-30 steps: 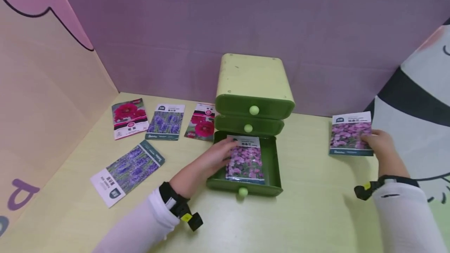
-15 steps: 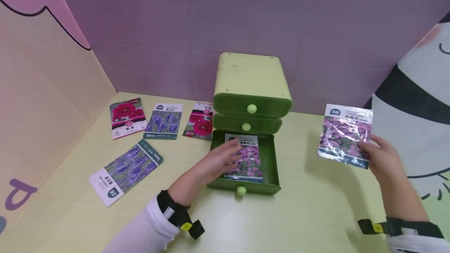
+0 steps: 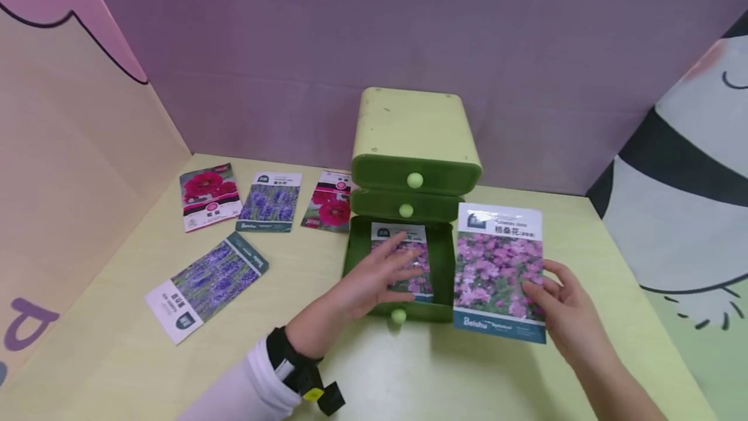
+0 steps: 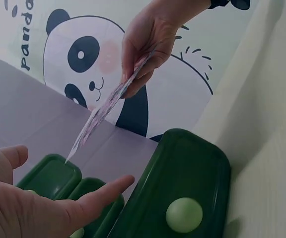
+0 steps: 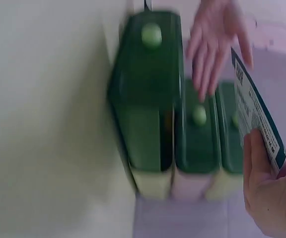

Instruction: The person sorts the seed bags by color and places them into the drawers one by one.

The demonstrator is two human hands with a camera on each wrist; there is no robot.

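Holding a glossy seed packet printed with pink-purple flowers (image 3: 500, 271) by its lower right edge, the right hand (image 3: 563, 307) pinches it between thumb and fingers, so the packet stands tilted in the air just right of the pulled-out bottom drawer (image 3: 447, 258) of the small green and pale-yellow plastic drawer chest (image 3: 411, 141). The left wrist view shows it edge-on, its low corner hanging over the chest; that grip at one edge probably leaves the rest of the packet free to be slid in.

A second packet of the same pink-flower print (image 3: 409, 258) lies flat inside the open drawer. The left hand (image 3: 374, 278) is spread, fingers straight, over this packet (whether it presses down or only hovers I cannot tell), likely to keep it flat. The held packet is therefore beside the left hand, near but apart.

Four more packets lie on the pale yellow tabletop (image 3: 409, 375) left of the chest: two red-flower packets (image 3: 209, 197) (image 3: 332, 203) and two lavender packets (image 3: 270, 201) (image 3: 207, 284).
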